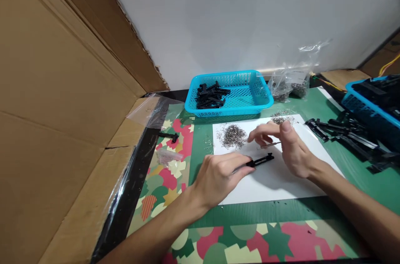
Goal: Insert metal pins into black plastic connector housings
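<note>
My left hand is closed on a narrow black plastic part, whose slotted end sticks out to the right above a white sheet. My right hand is raised over the sheet, with a thin metal tool in it; the kind of tool is too small to tell. Its thumb points up and its fingers reach left. Just left of those fingers lies a pile of tiny metal pieces, perhaps springs or pins. A second small metal pile sits behind my right hand.
A blue basket with several black parts stands at the back. Clear bags of metal pieces lean by the wall. Loose black parts and another blue basket are at right. Cardboard walls the left side; one black part lies there.
</note>
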`<state>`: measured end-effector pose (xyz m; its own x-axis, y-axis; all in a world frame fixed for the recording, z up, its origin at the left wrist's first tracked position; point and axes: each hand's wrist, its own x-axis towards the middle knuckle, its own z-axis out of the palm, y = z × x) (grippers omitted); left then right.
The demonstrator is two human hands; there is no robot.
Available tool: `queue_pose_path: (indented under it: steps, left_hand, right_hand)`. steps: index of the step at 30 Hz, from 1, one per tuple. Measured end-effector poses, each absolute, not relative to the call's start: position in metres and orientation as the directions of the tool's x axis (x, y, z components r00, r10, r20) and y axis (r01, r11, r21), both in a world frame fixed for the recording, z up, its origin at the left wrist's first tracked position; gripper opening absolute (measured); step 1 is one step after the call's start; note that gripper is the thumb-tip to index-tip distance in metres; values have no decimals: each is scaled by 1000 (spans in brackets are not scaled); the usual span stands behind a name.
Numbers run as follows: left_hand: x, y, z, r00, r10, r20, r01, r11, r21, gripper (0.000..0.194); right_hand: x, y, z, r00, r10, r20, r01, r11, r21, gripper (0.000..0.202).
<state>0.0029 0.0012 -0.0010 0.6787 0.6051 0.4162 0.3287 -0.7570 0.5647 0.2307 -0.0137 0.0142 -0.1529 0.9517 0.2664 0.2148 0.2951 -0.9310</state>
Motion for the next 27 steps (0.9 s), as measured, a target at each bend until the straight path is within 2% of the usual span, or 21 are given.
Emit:
queue_pose_path:
  steps: [3,5,14,27]
  left_hand:
    - [3,2,-2,693,591,413,343,-774,533,5]
    - [3,3,-3,697,578,425,344,-789,509,5]
    - [5,1,-7,706,514,487,318,-845,430,9]
    - [6,-2,-4,718,490,495,304,-860,410,7]
  right_hand:
    - [219,-13,13,-146,979,139,200,166,-966,82]
    - [212,-12,12,-130,986,105,185,128,-974,83]
    - [201,-10,12,-98,992,84,203,102,-974,84]
    - [200,-11,12,-110,993,47,299,78,-951,85]
